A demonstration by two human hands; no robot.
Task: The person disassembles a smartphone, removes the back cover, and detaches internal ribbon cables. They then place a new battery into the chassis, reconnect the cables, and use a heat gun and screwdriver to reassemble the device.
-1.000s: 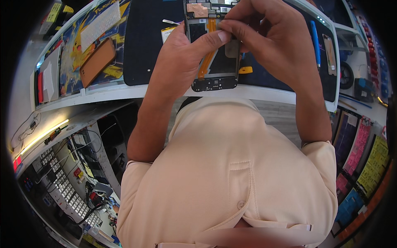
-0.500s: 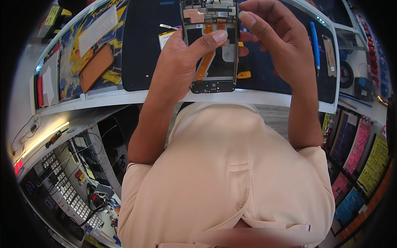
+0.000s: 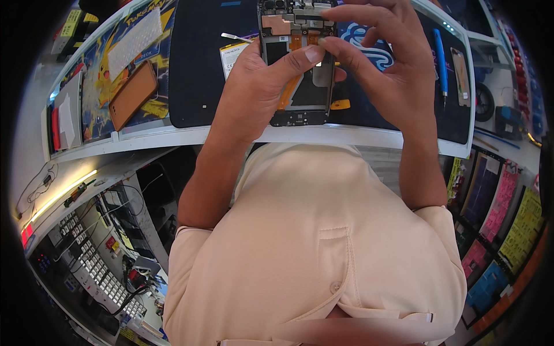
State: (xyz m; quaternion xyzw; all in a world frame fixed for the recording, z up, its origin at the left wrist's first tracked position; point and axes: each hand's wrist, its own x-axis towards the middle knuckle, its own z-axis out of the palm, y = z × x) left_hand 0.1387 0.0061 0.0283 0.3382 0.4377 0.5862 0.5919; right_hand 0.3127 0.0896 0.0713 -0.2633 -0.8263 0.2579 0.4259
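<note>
While the left hand (image 3: 254,86) is gripping the opened phone (image 3: 297,63), the right hand (image 3: 384,69) has shifted, pinching its flex cable (image 3: 291,86).

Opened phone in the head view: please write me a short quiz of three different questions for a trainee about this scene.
1. True or false: the opened phone lies flat on the dark mat, and no hand touches it.
2. Which hand holds the phone from its side, with the thumb across its open back? A) left hand B) right hand C) neither
3. Fill in: the blue pen-shaped tool lies on the mat to the ____ of the right hand.

Key:
1. False: both hands hold it up above the mat.
2. A
3. right
</note>
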